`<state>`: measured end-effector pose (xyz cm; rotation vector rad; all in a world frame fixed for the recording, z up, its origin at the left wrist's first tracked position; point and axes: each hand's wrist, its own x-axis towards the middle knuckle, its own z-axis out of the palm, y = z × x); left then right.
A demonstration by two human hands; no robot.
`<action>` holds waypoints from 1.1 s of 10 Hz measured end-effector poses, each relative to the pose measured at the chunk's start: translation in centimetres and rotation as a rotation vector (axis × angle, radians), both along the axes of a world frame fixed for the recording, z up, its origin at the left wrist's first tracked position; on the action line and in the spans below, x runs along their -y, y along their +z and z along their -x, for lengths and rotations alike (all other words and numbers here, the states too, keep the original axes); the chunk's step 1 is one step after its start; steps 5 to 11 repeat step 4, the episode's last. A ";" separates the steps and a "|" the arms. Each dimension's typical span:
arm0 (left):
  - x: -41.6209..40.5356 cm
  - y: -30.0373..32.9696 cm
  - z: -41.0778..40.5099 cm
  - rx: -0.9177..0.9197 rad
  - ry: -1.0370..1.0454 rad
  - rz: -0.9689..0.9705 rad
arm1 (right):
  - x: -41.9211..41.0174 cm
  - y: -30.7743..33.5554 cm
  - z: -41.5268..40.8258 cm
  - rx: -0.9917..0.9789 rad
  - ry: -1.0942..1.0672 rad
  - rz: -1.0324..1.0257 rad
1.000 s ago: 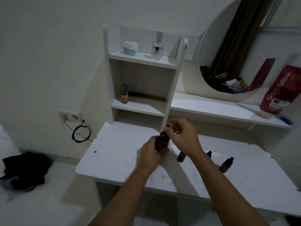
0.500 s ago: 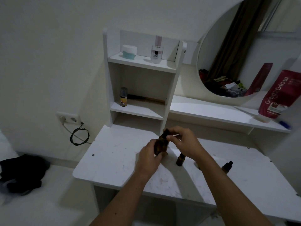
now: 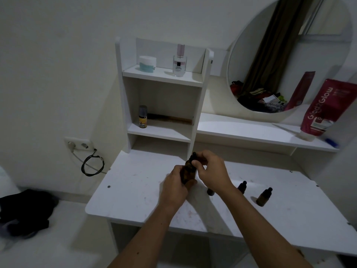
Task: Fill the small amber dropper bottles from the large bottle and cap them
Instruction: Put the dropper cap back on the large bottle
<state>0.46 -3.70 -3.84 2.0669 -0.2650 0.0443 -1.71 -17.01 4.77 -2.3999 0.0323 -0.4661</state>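
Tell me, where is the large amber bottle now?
The large amber bottle is held above the white desk, gripped by the left hand, with the right hand at its cap.

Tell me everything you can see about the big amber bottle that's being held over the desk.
The large amber bottle is dark brown, looks like glass, and has a black top. It is held roughly upright, leaning slightly, just above the white desk. The left hand grips its body from the side and below, hiding much of it. The right hand pinches the top. Whether the top is on tight or loosened cannot be told, nor how full the bottle is.
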 end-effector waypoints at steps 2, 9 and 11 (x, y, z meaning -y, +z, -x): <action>0.0 0.4 0.3 -0.026 -0.004 -0.012 | 0.3 0.7 0.8 0.000 0.027 -0.004; -0.2 0.5 1.0 -0.006 0.070 -0.036 | 1.1 1.8 2.3 0.083 0.010 -0.008; -0.2 0.5 1.0 -0.006 0.070 -0.036 | 1.1 1.8 2.3 0.083 0.010 -0.008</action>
